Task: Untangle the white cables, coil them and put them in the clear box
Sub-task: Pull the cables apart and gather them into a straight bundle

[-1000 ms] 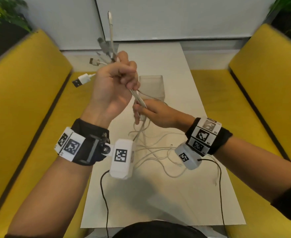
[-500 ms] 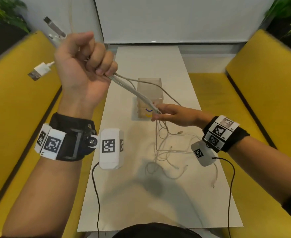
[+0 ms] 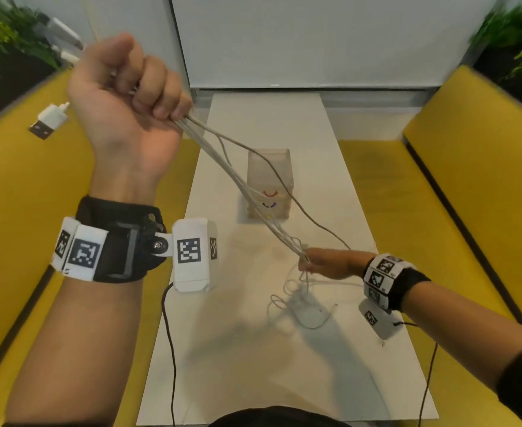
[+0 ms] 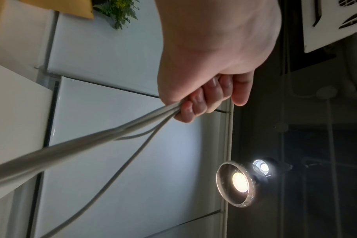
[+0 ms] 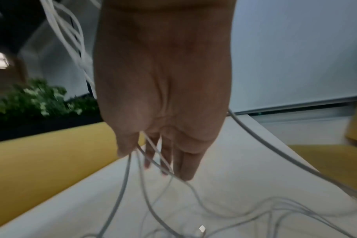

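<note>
Our left hand (image 3: pixel 124 97), upper left, fists the white cables (image 3: pixel 247 192); our right hand (image 3: pixel 330 263) pinches them at lower centre, before the clear box (image 3: pixel 269 183). Pulling harder could tighten the knot.

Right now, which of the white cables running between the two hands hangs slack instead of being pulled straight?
The outermost white cable, bowing right past the clear plastic box. The other white cables run straight from left hand to right hand.
</note>
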A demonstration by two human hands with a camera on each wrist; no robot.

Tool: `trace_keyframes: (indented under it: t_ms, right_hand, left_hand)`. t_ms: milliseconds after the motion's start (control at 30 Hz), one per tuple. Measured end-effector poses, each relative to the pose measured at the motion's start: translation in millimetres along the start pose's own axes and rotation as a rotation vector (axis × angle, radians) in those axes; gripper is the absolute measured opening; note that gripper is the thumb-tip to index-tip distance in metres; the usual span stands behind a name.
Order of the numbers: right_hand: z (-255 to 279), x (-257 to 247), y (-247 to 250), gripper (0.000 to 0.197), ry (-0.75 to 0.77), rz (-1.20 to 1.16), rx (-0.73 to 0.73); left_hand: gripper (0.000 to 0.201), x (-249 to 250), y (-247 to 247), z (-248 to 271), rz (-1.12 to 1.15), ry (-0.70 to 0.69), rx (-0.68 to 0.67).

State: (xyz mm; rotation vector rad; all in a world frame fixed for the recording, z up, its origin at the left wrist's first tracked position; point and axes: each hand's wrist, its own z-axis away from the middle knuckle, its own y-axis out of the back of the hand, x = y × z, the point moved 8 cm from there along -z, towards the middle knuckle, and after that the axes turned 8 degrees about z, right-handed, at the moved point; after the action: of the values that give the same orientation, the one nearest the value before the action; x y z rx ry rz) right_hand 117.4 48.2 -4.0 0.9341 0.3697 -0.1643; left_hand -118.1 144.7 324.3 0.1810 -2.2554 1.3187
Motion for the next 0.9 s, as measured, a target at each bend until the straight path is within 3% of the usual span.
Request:
trace_keyframes:
  t_ms: [100,167,233,300,333,367,433,467,500,567,633,667,733,800,900]
  right_hand:
    - [13.1,17.9,-16.7,0.086,-0.203,0.035,-0.213]
    - [29.4,15.0,1.4,0.080,-0.294,0.126,-0.338]
    - [49.7,2.0,38.1,0.055,-0.364,0.144,-0.390]
    - [66.9,-21.5,86.0,0.039,-0.361,0.181,-0.265]
    - [73.5,-38.5,115.4,0.040,-0.307,0.201,-0.109]
    - [80.2,-58.0,144.2,0.050,-0.225,0.194,0.099]
    - [99.7,-110.3,182.5,0.092,0.019,0.108,0.483]
    - [105.9,-137.0,188.2,0.107,0.171,0.042,0.591]
    - [104.5,-155.8,186.5,0.110,0.324,-0.033,0.639]
    - [89.5,-169.2,172.7,0.094,0.505,-0.308,0.629]
    - [73.2,-164.0,160.6,0.077,0.512,-0.625,0.558]
    - [68.0,-162.6,155.3,0.062,0.511,-0.709,0.515]
    - [61.8,-159.9,140.5,0.015,0.469,-0.655,0.483]
    - [56.3,-156.6,124.2,0.037,0.424,-0.589,0.449]
    - [57.3,-148.6,116.1,0.053,0.410,-0.496,0.504]
  left_hand:
    - [0.037,-10.9,-1.5,0.1,-0.058,0.034,-0.025]
    - [0.039,-29.0,5.8,2.5,-0.111,0.084,0.001]
    - [0.041,-48.4,16.9,6.5,-0.165,0.125,0.049]
    - [0.042,-67.8,26.6,11.1,-0.220,0.161,0.075]
    - [0.042,-77.6,29.9,13.6,-0.251,0.182,0.076]
    - [0.041,-87.5,31.0,16.4,-0.281,0.207,0.071]
    - [0.039,-106.2,27.4,21.9,-0.316,0.255,0.044]
    - [0.039,-113.6,22.7,24.2,-0.327,0.271,0.018]
    - [0.042,-119.0,17.0,25.9,-0.337,0.278,-0.008]
    - [0.050,-122.6,7.6,27.3,-0.323,0.291,-0.048]
    - [0.052,-119.1,4.3,26.6,-0.221,0.311,-0.068]
    - [0.052,-114.7,4.5,25.9,-0.174,0.313,-0.073]
    - [0.052,-103.9,5.9,25.3,-0.141,0.314,-0.063]
    - [0.051,-92.5,9.8,25.7,-0.156,0.304,-0.032]
    - [0.049,-80.7,20.2,26.4,-0.196,0.294,-0.002]
